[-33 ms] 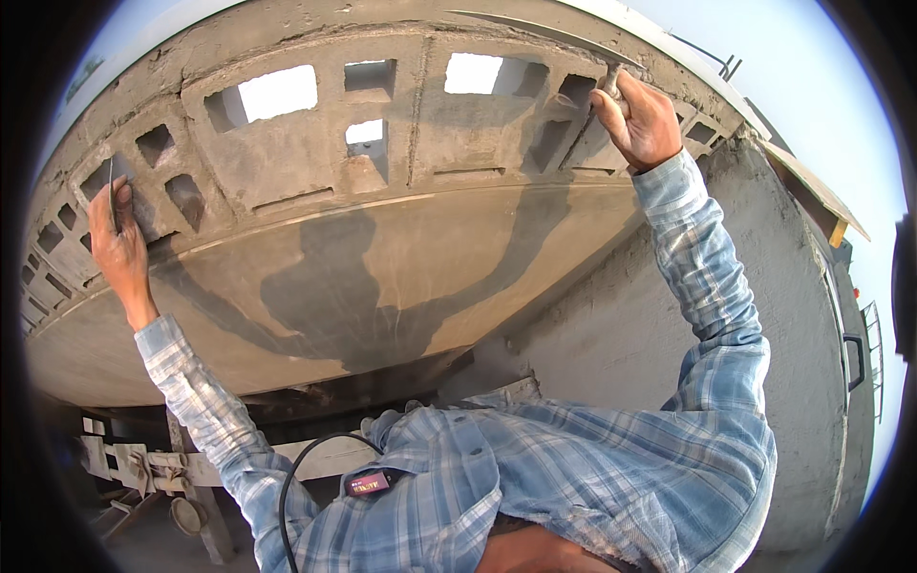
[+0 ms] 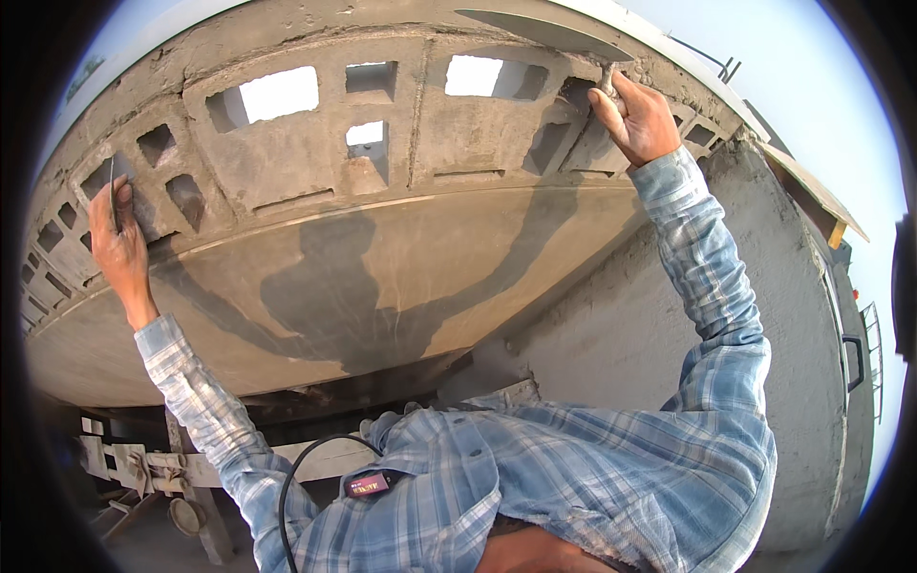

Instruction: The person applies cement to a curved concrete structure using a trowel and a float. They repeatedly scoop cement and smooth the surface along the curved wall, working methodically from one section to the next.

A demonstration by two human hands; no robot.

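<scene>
High on the right, my right hand (image 2: 642,122) is closed round the handle of a trowel (image 2: 546,31). Its long pointed blade reaches leftward along the rough mortar band (image 2: 325,21) above the openwork blocks; whether it touches the band I cannot tell. At the left, my left hand (image 2: 121,244) is closed on a thin, flat tool (image 2: 113,181) seen edge-on, in front of a block opening. Between both hands runs a row of grey-brown ventilation blocks (image 2: 287,158) with square and slanted holes, some showing bright sky.
Below the blocks is a smooth plastered wall (image 2: 401,258) bearing my shadow. A grey rendered wall (image 2: 764,286) meets it at the right, with a board (image 2: 812,186) jutting out above. Wooden scaffold pieces (image 2: 143,468) stand low at the left. A black cable (image 2: 296,468) loops across my shirt.
The trowel blade has turned, so more of its flat face shows, and my right hand has shifted very slightly. My left hand stays in place.
</scene>
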